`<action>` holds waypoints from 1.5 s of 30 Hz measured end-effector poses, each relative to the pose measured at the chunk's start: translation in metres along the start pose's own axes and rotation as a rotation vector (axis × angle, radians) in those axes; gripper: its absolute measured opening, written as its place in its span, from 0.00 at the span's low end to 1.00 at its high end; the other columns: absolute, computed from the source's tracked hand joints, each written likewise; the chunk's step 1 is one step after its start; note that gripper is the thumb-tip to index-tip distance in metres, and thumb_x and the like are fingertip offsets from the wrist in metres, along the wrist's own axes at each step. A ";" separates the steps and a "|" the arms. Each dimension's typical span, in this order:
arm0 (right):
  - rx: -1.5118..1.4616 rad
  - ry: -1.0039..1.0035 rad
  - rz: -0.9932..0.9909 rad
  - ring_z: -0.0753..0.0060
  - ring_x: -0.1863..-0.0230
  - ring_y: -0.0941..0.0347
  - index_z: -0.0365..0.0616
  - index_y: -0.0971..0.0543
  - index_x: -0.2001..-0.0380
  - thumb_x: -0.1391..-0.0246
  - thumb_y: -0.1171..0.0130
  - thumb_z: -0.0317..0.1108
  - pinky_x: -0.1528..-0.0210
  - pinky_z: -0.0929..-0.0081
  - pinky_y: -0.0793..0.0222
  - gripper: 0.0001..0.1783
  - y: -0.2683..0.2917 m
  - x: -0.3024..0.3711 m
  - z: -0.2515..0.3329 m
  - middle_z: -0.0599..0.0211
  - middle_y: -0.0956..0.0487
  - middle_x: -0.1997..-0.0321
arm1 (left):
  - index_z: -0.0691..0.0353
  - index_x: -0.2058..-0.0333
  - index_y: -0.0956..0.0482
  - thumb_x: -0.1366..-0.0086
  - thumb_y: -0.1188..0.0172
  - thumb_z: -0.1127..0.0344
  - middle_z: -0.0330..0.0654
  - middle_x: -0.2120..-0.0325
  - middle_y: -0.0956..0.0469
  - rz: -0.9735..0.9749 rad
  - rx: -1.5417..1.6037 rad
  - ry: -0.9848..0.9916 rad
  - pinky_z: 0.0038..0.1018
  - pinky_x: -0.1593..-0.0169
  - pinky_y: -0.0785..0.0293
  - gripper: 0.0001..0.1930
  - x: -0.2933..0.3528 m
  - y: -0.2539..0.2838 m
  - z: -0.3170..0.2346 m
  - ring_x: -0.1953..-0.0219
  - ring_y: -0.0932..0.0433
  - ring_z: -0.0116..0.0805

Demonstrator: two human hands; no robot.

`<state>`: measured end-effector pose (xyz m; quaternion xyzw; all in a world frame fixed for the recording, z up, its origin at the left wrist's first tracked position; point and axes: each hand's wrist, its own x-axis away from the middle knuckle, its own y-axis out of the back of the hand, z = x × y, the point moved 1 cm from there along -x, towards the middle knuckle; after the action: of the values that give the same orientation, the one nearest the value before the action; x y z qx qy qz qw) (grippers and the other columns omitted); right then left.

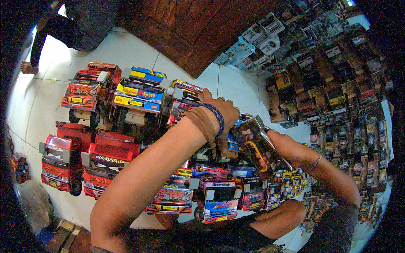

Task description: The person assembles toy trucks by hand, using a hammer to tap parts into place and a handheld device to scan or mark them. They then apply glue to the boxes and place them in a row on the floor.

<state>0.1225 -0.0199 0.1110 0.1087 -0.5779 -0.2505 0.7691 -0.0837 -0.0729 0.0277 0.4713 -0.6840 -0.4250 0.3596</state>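
My left hand (221, 110) reaches over the middle of the back row of toy trucks, its fingers curled down. What they close on is hidden behind the hand. A dark braided band and a brown band circle that wrist. On the right, my right hand (291, 147) grips a dark, glossy toy-like thing (256, 141) with a curved orange strip; its exact kind is unclear. Just left of my left hand stands a toy truck (185, 95) with a printed front. Nearer to me is a blue and white toy truck (219, 200), beside an orange one (171, 196).
Red toy trucks (57, 162) stand at the left, with a blue and yellow one (139, 92) behind. Dense rows of small toy vehicles (333, 97) fill the right. A brown wooden panel (185, 29) lies beyond the pale tiled floor (143, 48). Another person (90, 25) is at the far left.
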 end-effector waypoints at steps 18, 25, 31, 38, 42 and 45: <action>0.268 0.114 0.022 0.71 0.71 0.18 0.39 0.27 0.53 0.28 0.64 0.42 0.69 0.70 0.22 0.20 0.002 0.001 0.013 0.59 0.17 0.70 | 0.60 0.50 0.23 0.71 0.21 0.36 0.52 0.50 0.22 -0.010 0.077 0.004 0.66 0.43 0.37 0.49 0.000 -0.004 0.000 0.46 0.23 0.51; 0.511 0.144 -0.108 0.63 0.74 0.19 0.37 0.34 0.53 0.28 0.69 0.43 0.71 0.65 0.22 0.20 -0.004 -0.002 0.010 0.57 0.18 0.71 | 0.60 0.49 0.23 0.72 0.21 0.35 0.53 0.50 0.23 -0.018 0.074 -0.048 0.66 0.40 0.38 0.50 -0.001 -0.003 0.002 0.45 0.23 0.53; 0.699 0.225 -0.330 0.54 0.67 0.19 0.39 0.35 0.53 0.31 0.62 0.40 0.65 0.56 0.24 0.15 -0.007 -0.018 -0.011 0.49 0.19 0.67 | 0.58 0.52 0.20 0.71 0.21 0.36 0.51 0.53 0.20 -0.066 0.079 -0.073 0.58 0.43 0.31 0.47 0.000 -0.006 0.004 0.49 0.21 0.52; 0.628 0.279 -0.410 0.47 0.72 0.20 0.38 0.36 0.52 0.43 0.45 0.35 0.71 0.53 0.26 0.20 -0.004 -0.040 -0.033 0.50 0.19 0.73 | 0.62 0.63 0.17 0.70 0.19 0.43 0.52 0.63 0.16 0.038 0.185 -0.072 0.42 0.57 0.19 0.37 -0.002 0.003 0.005 0.59 0.16 0.50; 0.496 0.341 -0.464 0.68 0.81 0.26 0.43 0.33 0.59 0.32 0.66 0.46 0.78 0.66 0.30 0.18 -0.012 -0.030 -0.030 0.61 0.23 0.79 | 0.67 0.57 0.19 0.58 0.24 0.48 0.52 0.61 0.16 0.044 0.070 -0.124 0.39 0.55 0.20 0.34 -0.007 0.003 0.009 0.58 0.17 0.46; 0.458 0.318 -0.442 0.74 0.84 0.30 0.46 0.33 0.61 0.28 0.74 0.51 0.80 0.71 0.33 0.24 -0.016 -0.027 -0.023 0.65 0.24 0.79 | 0.68 0.55 0.20 0.69 0.20 0.42 0.53 0.58 0.17 -0.075 0.076 -0.113 0.39 0.55 0.18 0.44 -0.006 -0.005 0.006 0.56 0.16 0.49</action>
<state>0.1346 -0.0226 0.0738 0.4383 -0.4547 -0.2547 0.7322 -0.0857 -0.0668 0.0199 0.4850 -0.7009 -0.4379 0.2859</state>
